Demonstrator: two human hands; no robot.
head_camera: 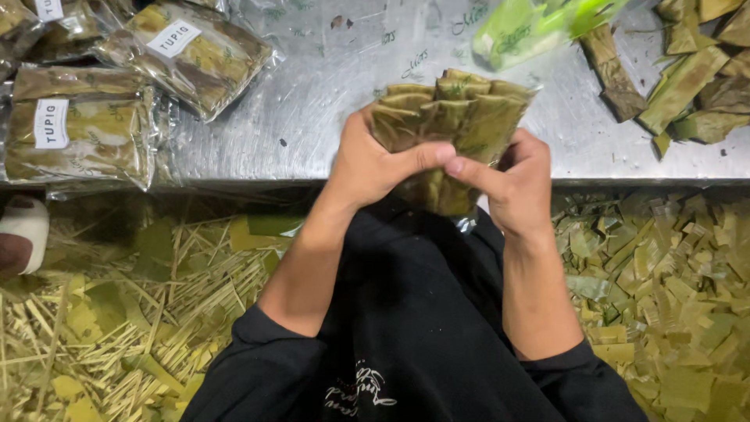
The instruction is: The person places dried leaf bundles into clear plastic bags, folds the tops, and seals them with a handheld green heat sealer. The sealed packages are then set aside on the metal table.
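Both of my hands grip one stack of several flat leaf-wrapped bars (449,117), held upright at the near edge of a steel table (328,133). My left hand (373,166) clasps the stack's left side, thumb pressed across its front. My right hand (512,181) holds the right side, and its thumb meets the left thumb at the middle. The lower end of the stack is hidden between my palms. My sleeves are black.
Clear bags of wrapped bars with white labels (78,129) lie at the table's left. Loose wrapped bars (687,82) sit at the far right, an empty clear bag (523,31) behind the stack. Leaf scraps (664,281) and thin sticks (133,312) cover the floor. Someone's foot (22,234) is at left.
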